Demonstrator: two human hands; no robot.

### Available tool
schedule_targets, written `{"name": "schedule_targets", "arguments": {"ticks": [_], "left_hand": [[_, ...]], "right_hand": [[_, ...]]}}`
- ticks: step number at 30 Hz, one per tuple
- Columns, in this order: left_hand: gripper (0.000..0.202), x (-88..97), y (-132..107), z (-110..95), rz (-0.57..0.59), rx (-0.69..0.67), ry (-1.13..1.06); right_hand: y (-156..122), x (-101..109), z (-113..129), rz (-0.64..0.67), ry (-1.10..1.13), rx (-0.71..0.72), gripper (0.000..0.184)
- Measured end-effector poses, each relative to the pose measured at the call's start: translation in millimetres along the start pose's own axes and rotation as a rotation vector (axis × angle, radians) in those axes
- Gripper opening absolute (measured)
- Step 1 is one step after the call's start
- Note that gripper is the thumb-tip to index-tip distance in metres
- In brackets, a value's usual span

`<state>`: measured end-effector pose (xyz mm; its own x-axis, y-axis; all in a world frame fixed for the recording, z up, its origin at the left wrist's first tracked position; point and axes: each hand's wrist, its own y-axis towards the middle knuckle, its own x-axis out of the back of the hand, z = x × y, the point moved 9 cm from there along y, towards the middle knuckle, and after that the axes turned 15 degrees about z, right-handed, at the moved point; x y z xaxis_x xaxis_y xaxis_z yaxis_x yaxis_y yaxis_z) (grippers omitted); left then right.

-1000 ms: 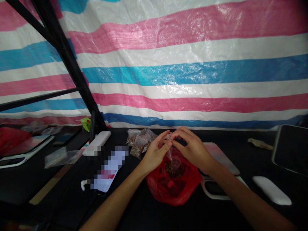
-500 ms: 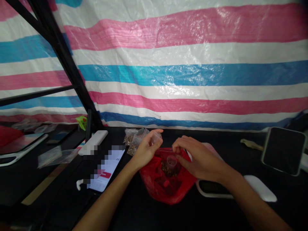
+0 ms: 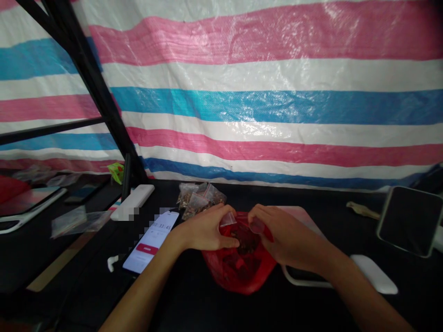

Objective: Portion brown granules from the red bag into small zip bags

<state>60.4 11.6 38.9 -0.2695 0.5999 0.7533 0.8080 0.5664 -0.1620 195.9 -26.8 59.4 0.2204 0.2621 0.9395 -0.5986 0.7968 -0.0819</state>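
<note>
My left hand (image 3: 207, 230) is closed on a small clear zip bag (image 3: 228, 219), its fingers at the left rim of a red plastic bag (image 3: 238, 279). In my right hand (image 3: 282, 235) is a small clear plastic cup (image 3: 256, 225), held over the right side of the red bag. Loose brown bits (image 3: 246, 240) lie inside the red bag, which stands open between my hands. Whether the cup holds any of the bits cannot be made out. Behind my left hand sit several filled zip bags (image 3: 199, 200).
A flat white-edged scale (image 3: 301, 216) lies partly under my right arm. On the left are a lit phone (image 3: 148, 242), a white power bank (image 3: 133, 203), an earbud (image 3: 111, 263) and clear bags (image 3: 78, 222). To the right, a white mouse-shaped object (image 3: 374, 274) and a dark-screened device (image 3: 408, 221).
My right hand has taken hold of the cup that stood in the red bag. With the zip bag, my left hand has come down over the red bag's left side, uncovering filled bags behind.
</note>
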Motion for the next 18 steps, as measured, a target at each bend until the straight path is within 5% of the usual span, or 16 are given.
{"name": "schedule_targets", "arguments": {"ticks": [7, 18], "left_hand": [[0.041, -14.9, -2, 11, 0.169, 0.149, 0.109], [0.033, -24.2, 4, 2, 0.108, 0.063, 0.01]], "right_hand": [[-10, -19, 3, 0.132, -0.074, -0.072, 0.027], [-4, -24, -2, 0.174, 0.01, -0.071, 0.022]]}}
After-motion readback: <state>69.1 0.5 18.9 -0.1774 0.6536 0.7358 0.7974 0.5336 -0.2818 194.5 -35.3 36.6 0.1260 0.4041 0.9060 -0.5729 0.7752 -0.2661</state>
